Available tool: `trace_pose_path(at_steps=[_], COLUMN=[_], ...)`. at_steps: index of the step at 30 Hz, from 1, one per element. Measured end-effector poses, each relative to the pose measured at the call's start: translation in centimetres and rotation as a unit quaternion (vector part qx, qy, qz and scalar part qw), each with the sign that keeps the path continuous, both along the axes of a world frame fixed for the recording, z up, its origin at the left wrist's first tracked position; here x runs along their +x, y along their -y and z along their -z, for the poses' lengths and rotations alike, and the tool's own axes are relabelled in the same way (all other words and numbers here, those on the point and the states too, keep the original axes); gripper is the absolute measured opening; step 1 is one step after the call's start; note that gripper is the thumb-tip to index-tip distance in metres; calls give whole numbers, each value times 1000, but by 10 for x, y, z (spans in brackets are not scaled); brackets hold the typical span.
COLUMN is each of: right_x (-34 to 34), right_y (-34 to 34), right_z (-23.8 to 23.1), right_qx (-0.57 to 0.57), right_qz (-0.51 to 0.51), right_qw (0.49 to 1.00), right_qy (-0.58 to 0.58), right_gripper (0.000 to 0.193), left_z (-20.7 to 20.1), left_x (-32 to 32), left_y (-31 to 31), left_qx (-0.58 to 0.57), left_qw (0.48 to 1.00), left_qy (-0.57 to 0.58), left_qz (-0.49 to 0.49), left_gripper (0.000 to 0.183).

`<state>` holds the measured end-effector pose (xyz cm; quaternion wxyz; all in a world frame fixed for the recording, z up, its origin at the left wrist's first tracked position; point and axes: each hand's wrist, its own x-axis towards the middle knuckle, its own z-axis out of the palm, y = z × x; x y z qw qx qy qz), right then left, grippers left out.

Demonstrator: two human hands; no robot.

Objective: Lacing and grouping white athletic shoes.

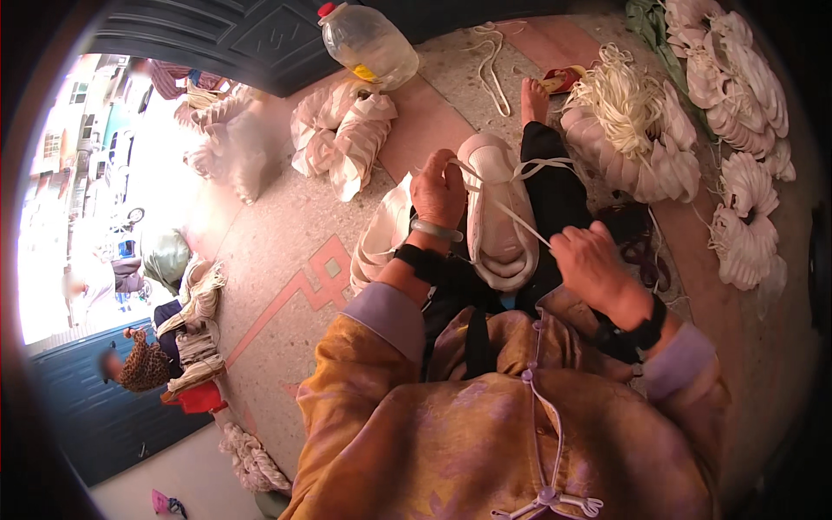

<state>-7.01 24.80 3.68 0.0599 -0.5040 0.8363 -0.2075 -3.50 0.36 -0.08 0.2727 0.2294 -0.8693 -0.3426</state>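
A white shoe upper rests lengthwise over my lap, its rounded opening toward me. A cream shoelace runs across it, with a loose length trailing over my dark trouser leg. At the shoe's left side, my left hand is closed, pinching the lace near the eyelets. My right hand is closed to the right of the shoe's opening, with the lace drawn tight from the shoe to its fingertips. More white uppers lie just left of my left hand, partly hidden by that arm.
Cream laces are heaped on stacked uppers at the right, with more stacks beyond. Ahead stand a bundle of uppers and a red-capped plastic jug. Another person sits at the left by a blue door.
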Motion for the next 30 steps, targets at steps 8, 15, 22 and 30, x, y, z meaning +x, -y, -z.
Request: trace_pose_path(at_steps=[8, 15, 22, 30], right_x=[32, 53, 21, -32], right_y=[-111, -194, -144, 23], right_z=[-36, -25, -18, -6], right_qx=[88, 162, 161, -95], right_qz=[-31, -26, -91, 87], right_qw=[996, 986, 980, 980], right_qy=[12, 28, 78, 154], right_gripper=[6, 12, 16, 41], left_z=[28, 17, 22, 8], left_x=[15, 22, 37, 38], left_y=[-15, -25, -18, -12], left_qx=[93, 114, 148, 112], left_qw=[995, 989, 983, 986], left_qy=[24, 85, 91, 110], left_qz=[-29, 47, 64, 56], left_gripper=[10, 17, 29, 18])
